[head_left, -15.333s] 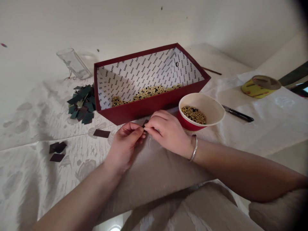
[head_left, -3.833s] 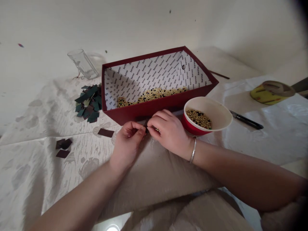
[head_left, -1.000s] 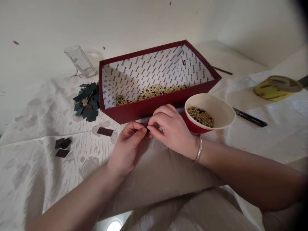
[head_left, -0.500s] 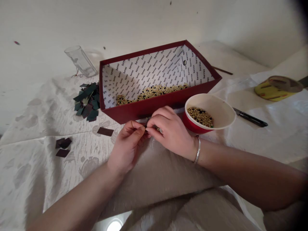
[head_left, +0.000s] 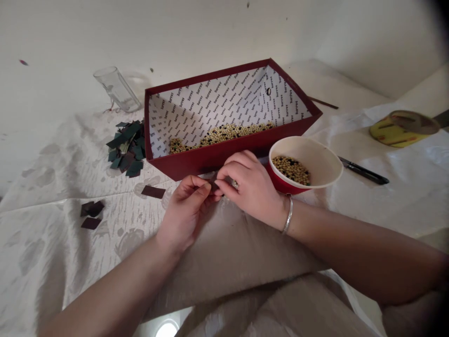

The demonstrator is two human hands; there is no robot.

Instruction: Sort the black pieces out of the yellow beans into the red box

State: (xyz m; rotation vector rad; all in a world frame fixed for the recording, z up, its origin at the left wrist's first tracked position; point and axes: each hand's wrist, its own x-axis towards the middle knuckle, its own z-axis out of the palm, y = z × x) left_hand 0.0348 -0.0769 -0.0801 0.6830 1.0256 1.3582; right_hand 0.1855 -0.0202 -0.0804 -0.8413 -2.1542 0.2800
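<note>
small dark paper piece (head_left: 212,183) between fingertips

Plain off-white wall (head_left: 196,32) behind, w/ a few small specks on it. Surface is covered w/ a pale patterned cloth (head_left: 52,196), soft dim light overall.

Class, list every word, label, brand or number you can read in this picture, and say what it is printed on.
Red box, white lining: one short dark word repeated in rows all over; too small and blurred to read for certain.
Yellow tin: red marks on the side, unreadable.
Red paper cup: no print visible.
</note>
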